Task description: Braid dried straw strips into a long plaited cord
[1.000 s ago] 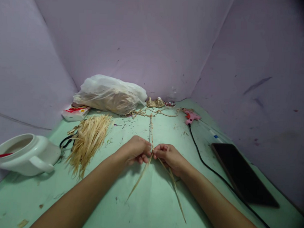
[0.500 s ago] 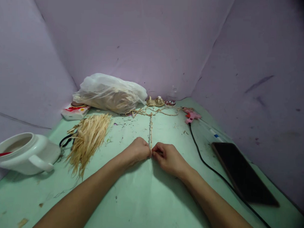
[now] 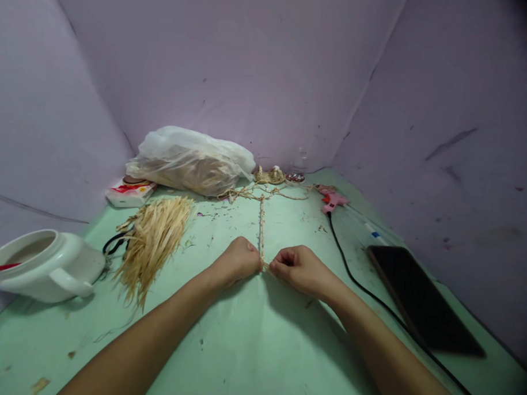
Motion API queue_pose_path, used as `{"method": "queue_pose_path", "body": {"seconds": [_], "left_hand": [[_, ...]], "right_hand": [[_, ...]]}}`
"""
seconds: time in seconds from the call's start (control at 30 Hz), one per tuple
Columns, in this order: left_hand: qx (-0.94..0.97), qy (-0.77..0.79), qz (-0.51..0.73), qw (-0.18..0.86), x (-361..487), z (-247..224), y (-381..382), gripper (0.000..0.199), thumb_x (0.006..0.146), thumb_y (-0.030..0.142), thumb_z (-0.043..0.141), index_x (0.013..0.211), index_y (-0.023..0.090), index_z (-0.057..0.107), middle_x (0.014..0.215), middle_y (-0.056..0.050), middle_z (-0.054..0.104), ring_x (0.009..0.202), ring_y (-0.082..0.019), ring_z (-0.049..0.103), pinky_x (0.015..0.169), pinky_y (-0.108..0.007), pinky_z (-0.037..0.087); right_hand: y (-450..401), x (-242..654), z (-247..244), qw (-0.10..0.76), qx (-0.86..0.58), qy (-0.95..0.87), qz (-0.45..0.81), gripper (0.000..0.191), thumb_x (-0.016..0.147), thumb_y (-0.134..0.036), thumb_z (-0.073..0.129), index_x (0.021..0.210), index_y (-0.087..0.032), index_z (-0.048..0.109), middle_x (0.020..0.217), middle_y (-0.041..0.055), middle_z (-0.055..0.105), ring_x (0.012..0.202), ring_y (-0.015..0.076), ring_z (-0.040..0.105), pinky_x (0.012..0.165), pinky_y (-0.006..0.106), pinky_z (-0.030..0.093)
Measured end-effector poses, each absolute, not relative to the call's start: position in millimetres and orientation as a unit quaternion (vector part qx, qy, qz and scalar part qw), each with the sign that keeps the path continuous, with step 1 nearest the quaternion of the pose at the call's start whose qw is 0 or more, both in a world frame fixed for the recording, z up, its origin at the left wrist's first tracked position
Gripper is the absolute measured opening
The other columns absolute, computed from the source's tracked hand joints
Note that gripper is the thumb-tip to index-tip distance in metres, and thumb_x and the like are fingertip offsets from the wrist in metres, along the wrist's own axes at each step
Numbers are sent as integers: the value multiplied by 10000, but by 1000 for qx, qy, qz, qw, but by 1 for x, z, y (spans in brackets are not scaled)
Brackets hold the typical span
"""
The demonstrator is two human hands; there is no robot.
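A thin braided straw cord [image 3: 262,226] runs straight toward me down the middle of the table. My left hand [image 3: 243,259] is closed on its near end, the fingers curled and thumb side inward. Just to the right, my right hand [image 3: 296,269] pinches a pale straw strand [image 3: 266,267] that comes out of the cord's end. A small gap separates the two hands. The cord's far end meets a loose tangle of cord [image 3: 246,193] at the back.
Left lie a bundle of dry straw [image 3: 161,234], a white pot [image 3: 49,270], a small box [image 3: 129,194] and a plastic bag [image 3: 191,154]. To the right are a pink glue gun [image 3: 332,201], its black cable [image 3: 351,275] and a dark phone or tablet [image 3: 420,295].
My right hand has moved slightly right, away from the left, and the straw strand now shows between them. The left hand has hardly moved.
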State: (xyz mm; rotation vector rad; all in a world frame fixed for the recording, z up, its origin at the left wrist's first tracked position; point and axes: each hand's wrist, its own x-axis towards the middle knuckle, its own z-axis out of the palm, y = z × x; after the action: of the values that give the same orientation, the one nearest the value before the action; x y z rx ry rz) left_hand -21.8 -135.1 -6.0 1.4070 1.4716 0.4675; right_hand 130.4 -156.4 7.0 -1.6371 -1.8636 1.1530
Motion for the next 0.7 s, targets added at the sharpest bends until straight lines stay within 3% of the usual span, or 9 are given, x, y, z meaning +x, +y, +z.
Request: {"method": "queue_pose_path", "body": {"seconds": [0.2,0.43,0.7], "left_hand": [[573,608,199,512,-23,1,-137,20,480,114,498,488,131,491,379,48,328,367,-46,246,369,-200,150],[568,597,208,526,-22,0,-136,39,477,91,492,496,118,513,381,42,363,370,-45,262,369,-197,154],[543,620,193,532,-17,13,-141,92,496,67,471,431,128,449,339,44,324,338,-45,256,372,-201,152]], "right_hand": [[-154,132,2,231,-589,-662,402,205,700,-286,496,655,-135,627,534,10,522,469,81,388,432,196,283],[-157,129,1,197,-583,-681,398,222,691,-318,518,669,-138,646,511,-3,498,463,79,367,421,196,251],[-166,123,9,165,-588,-735,295,222,728,-272,450,645,-148,615,532,11,538,483,92,396,449,219,228]]}}
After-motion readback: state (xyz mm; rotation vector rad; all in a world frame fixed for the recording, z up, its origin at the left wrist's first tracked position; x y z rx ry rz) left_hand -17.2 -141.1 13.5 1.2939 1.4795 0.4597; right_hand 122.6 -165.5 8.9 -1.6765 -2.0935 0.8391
